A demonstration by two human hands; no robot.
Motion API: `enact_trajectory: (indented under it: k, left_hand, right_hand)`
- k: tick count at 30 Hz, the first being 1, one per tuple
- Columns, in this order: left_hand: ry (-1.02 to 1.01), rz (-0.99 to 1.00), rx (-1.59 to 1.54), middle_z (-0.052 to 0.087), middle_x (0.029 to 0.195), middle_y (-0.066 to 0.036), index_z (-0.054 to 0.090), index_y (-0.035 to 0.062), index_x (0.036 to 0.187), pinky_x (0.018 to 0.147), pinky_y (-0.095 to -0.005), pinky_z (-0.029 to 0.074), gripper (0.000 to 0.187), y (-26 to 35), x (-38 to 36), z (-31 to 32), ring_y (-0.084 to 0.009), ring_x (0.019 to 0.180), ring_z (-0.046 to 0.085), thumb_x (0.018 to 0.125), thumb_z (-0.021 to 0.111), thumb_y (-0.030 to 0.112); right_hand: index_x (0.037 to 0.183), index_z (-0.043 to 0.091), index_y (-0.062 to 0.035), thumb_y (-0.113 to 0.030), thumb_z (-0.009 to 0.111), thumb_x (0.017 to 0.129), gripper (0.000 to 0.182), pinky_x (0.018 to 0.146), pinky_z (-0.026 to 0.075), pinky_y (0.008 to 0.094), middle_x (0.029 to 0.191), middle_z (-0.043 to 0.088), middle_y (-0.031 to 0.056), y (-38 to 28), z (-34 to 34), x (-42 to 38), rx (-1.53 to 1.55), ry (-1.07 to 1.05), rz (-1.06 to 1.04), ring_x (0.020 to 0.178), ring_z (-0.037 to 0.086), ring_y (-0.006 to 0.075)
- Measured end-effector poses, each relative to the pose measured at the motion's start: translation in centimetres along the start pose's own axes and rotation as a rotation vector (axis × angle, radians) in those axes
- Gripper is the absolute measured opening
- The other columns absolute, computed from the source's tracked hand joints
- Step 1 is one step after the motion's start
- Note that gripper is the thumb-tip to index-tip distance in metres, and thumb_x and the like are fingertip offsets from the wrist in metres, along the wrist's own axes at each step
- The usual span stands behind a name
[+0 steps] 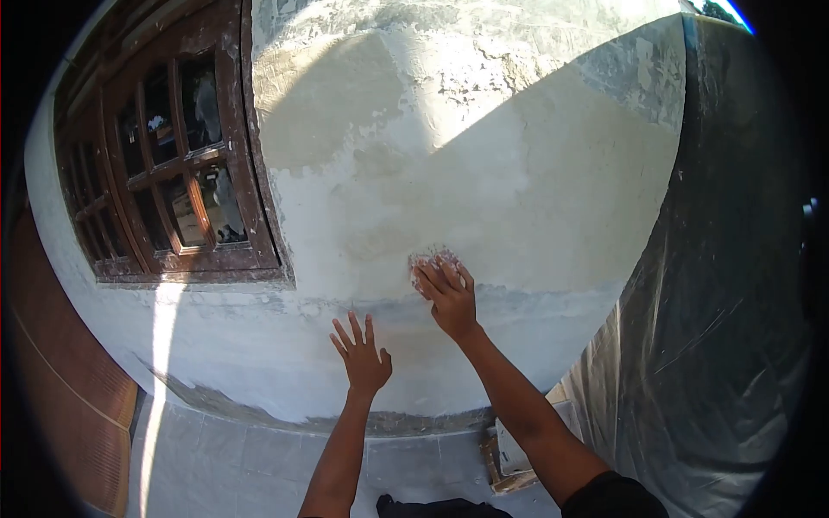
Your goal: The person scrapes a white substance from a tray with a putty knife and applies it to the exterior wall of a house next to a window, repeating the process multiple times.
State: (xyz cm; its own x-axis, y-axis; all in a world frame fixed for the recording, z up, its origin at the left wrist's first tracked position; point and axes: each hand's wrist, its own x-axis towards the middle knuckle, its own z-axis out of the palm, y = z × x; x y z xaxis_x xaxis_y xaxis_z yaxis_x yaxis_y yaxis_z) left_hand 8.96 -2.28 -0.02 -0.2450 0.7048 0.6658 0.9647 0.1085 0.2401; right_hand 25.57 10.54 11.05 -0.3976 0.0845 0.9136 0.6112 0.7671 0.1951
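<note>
A pale plastered wall with rough, patchy areas fills the middle of the view. My right hand presses a whitish and reddish-brown speckled pad against the wall, its fingers lying over the pad. Lower and to the left, my left hand has its fingers spread close to the wall, with nothing in it; whether its fingertips touch the surface is hard to tell.
A brown wooden window with glass panes is at the upper left. Dark plastic sheeting hangs on the right. Below are grey floor tiles, a small stand and a brown woven panel.
</note>
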Motion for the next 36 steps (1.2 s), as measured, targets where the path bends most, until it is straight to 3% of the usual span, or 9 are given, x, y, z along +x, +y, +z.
enact_trajectory:
  k: [3,5,11,15,20,25,31,34,36]
  left_hand:
    - [-0.244,-0.134,-0.037,0.003,0.164,-0.026,0.015,0.0038,0.158,0.117,-0.0673,0.008,0.087,5.0,-8.5,4.7,-0.0555,0.148,0.004,0.087,0.06,0.025]
    - [-0.562,-0.388,-0.244,0.007,0.164,-0.026,0.012,0.0018,0.158,0.114,-0.0663,0.02,0.08,8.2,-14.5,8.5,-0.0545,0.145,0.02,0.096,0.053,0.031]
    - [-0.859,-0.453,-0.347,0.023,0.16,-0.029,0.015,-0.0037,0.155,0.109,-0.062,0.033,0.076,17.4,-29.3,15.8,-0.0534,0.134,0.041,0.098,0.051,0.031]
    - [-0.986,-0.481,-0.443,0.027,0.157,-0.031,0.019,-0.0074,0.153,0.108,-0.0563,0.038,0.074,22.0,-35.4,19.8,-0.0508,0.133,0.043,0.097,0.052,0.028]
    - [-1.185,-0.628,-0.504,0.031,0.154,-0.034,0.021,-0.0094,0.151,0.107,-0.0513,0.041,0.072,26.1,-40.9,24.5,-0.0478,0.132,0.046,0.097,0.052,0.027]
    - [-1.304,-0.894,-0.582,0.053,0.132,-0.038,0.026,-0.007,0.15,0.105,-0.0499,0.041,0.066,27.8,-43.7,30.3,-0.0501,0.122,0.054,0.099,0.047,0.028]
    - [-1.047,-1.068,-0.765,0.059,0.124,-0.037,0.032,-0.0031,0.148,0.103,-0.0477,0.042,0.059,28.5,-46.9,34.8,-0.0485,0.116,0.059,0.102,0.043,0.032]
    - [-1.056,-1.204,-0.91,0.064,0.114,-0.028,0.042,-0.002,0.14,0.097,-0.0464,0.049,0.05,28.7,-47.2,35.4,-0.0406,0.104,0.065,0.104,0.041,0.033]
    - [-0.987,-1.529,-1.079,0.062,0.105,-0.017,0.049,-0.0006,0.13,0.086,-0.0421,0.057,0.044,29.2,-47.1,35.3,-0.0283,0.094,0.067,0.105,0.039,0.034]
  right_hand:
    - [0.123,0.067,-0.0174,-0.004,0.066,0.079,0.046,0.103,0.037,0.0455,0.121,0.067,-0.0016,1.1,-2.5,-16.7,0.128,-0.31,0.117,0.12,0.057,0.0213]
    - [0.118,0.067,-0.0166,-0.002,0.063,0.079,0.042,0.097,0.039,0.0463,0.121,0.067,0.0005,1.9,-5.5,-27.5,0.224,-0.631,0.409,0.117,0.06,0.0221]
    - [0.11,0.072,-0.0101,-0.005,0.059,0.088,0.027,0.084,0.047,0.0486,0.094,0.072,0.0195,4.6,-19.9,-45.1,0.278,-0.946,1.068,0.096,0.069,0.0362]
    - [0.114,0.07,-0.0058,-0.008,0.058,0.092,0.025,0.082,0.051,0.0481,0.096,0.071,0.0229,7.7,-26.9,-52.8,0.279,-1.026,1.526,0.095,0.068,0.0402]
    - [0.118,0.068,-0.003,-0.007,0.06,0.093,0.027,0.083,0.052,0.0428,0.101,0.07,0.0259,10.7,-29.7,-58.9,0.165,-1.075,1.564,0.097,0.068,0.041]
    - [0.12,0.067,-0.0031,-0.004,0.059,0.093,0.028,0.084,0.052,0.0402,0.102,0.07,0.0249,14.6,-24.9,-62.2,0.175,-1.195,1.471,0.094,0.07,0.0377]
    - [0.118,0.071,-0.0086,0.001,0.057,0.088,0.034,0.084,0.052,0.0419,0.103,0.071,0.0203,19.6,-19.7,-66.2,0.235,-1.475,1.179,0.096,0.068,0.0348]
    - [0.116,0.071,-0.0073,-0.006,0.061,0.094,0.025,0.084,0.051,0.0437,0.1,0.07,0.0207,19.8,-19.5,-66.2,0.23,-1.665,1.039,0.093,0.067,0.0356]
    - [0.114,0.071,-0.0073,-0.005,0.061,0.093,0.024,0.085,0.051,0.0443,0.103,0.07,0.0203,20.2,-19.7,-65.1,0.208,-1.768,1.013,0.095,0.067,0.0361]
